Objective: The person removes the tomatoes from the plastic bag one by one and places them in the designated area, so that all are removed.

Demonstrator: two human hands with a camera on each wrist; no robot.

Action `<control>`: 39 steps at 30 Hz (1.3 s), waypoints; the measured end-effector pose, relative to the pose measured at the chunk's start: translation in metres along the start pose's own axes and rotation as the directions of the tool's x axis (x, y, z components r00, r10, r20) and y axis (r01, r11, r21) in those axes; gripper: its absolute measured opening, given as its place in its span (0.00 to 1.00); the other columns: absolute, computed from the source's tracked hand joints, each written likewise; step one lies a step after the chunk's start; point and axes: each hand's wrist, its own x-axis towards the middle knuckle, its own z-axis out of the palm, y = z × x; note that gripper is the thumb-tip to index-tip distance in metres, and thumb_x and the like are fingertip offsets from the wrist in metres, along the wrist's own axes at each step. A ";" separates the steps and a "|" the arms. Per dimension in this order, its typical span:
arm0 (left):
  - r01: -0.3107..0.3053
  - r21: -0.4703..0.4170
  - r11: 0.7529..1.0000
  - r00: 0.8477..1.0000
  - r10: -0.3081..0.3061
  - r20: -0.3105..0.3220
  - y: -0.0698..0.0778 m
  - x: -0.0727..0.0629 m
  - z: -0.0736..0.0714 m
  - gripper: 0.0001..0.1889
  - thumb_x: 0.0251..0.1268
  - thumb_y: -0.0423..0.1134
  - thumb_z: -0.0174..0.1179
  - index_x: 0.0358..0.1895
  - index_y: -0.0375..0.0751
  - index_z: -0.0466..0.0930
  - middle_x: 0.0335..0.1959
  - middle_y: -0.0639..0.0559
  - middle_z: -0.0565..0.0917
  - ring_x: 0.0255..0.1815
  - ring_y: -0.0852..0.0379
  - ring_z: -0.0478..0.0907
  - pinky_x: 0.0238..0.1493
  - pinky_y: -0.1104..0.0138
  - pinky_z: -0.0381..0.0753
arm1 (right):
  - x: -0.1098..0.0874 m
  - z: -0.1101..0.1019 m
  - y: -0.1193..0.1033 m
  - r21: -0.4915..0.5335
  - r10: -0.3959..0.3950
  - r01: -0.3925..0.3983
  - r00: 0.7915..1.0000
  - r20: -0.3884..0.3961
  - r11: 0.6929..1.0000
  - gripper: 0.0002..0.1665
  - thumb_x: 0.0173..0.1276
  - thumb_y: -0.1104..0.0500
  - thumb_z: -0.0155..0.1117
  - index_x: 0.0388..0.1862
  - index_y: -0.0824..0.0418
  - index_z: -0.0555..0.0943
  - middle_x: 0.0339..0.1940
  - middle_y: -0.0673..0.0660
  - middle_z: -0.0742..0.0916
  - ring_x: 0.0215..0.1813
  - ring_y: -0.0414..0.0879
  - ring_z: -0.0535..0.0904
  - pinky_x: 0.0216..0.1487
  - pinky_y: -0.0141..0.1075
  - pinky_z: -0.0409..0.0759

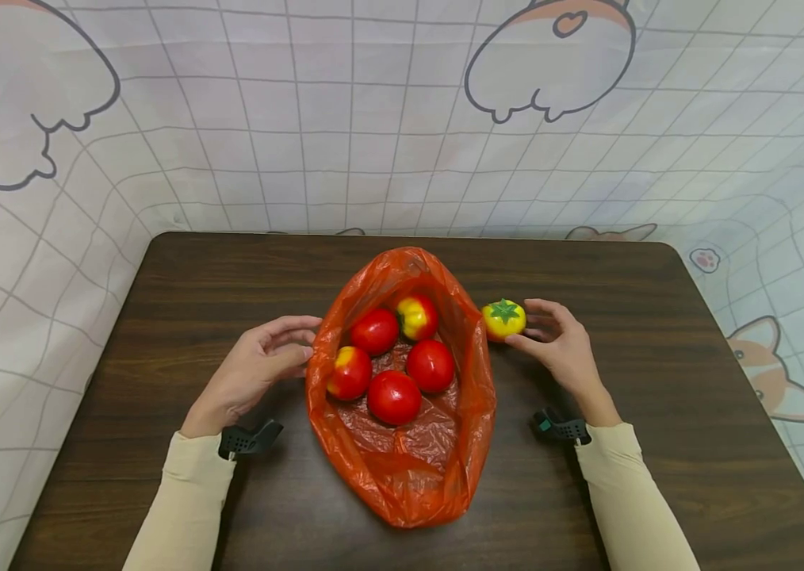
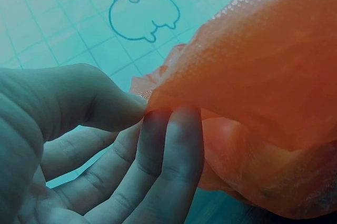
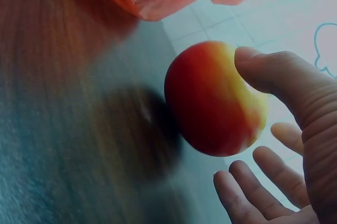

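Observation:
An orange-red plastic bag [image 1: 402, 492] stands wide open at the middle of the table. Inside lie several shiny round tomatoes, some plain red [image 1: 394, 397], others with yellow patches [image 1: 350, 373]. At the bag's left rim, my left hand [image 1: 259, 365] pinches the plastic between thumb and fingers, as its wrist view shows closely. Right of the bag, a red and yellow tomato [image 1: 504, 319] with a green star-shaped top sits on the table. My right hand [image 1: 562, 345] is at that tomato's right side, thumb [image 3: 253, 66] against it and the other fingers spread loosely beside it.
The dark wooden table [image 1: 659, 476] reaches back to a white gridded cloth [image 1: 388, 159] with cartoon animals, which also hangs along both sides. A black wrist camera strap [image 1: 248, 438] is on each of my wrists, over pale sleeves.

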 end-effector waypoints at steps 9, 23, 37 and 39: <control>-0.008 -0.006 1.000 1.000 0.008 0.000 0.001 -0.001 0.001 0.27 0.73 0.40 0.64 0.72 0.41 0.71 0.55 0.50 0.82 0.52 0.59 0.87 0.54 0.64 0.89 | -0.003 -0.008 -0.013 -0.053 -0.029 0.024 0.996 -0.086 0.998 0.38 0.62 0.60 0.79 0.70 0.61 0.75 0.67 0.61 0.80 0.62 0.55 0.82 0.55 0.14 0.78; -0.013 0.007 1.000 1.000 0.013 -0.005 0.002 -0.001 0.001 0.27 0.73 0.40 0.64 0.72 0.41 0.71 0.55 0.49 0.82 0.51 0.58 0.87 0.54 0.62 0.90 | -0.013 -0.005 -0.053 0.060 -0.196 0.202 0.976 -0.097 0.978 0.35 0.58 0.72 0.78 0.65 0.64 0.77 0.60 0.48 0.82 0.56 0.37 0.84 0.59 0.20 0.81; -0.022 0.003 1.000 1.000 0.022 -0.002 0.005 -0.002 0.000 0.26 0.75 0.38 0.62 0.72 0.40 0.70 0.54 0.50 0.82 0.50 0.59 0.87 0.53 0.64 0.90 | -0.026 0.023 -0.089 0.104 -0.284 0.277 0.957 0.058 0.955 0.38 0.55 0.73 0.79 0.65 0.63 0.78 0.58 0.44 0.83 0.57 0.47 0.84 0.61 0.28 0.85; -0.019 0.005 1.000 1.000 0.019 -0.002 0.005 -0.002 0.000 0.26 0.75 0.38 0.62 0.72 0.40 0.70 0.54 0.50 0.82 0.51 0.59 0.87 0.53 0.64 0.90 | -0.027 0.027 -0.091 0.099 -0.292 0.284 0.953 0.082 0.954 0.38 0.55 0.72 0.79 0.65 0.62 0.78 0.59 0.51 0.83 0.57 0.51 0.84 0.60 0.30 0.85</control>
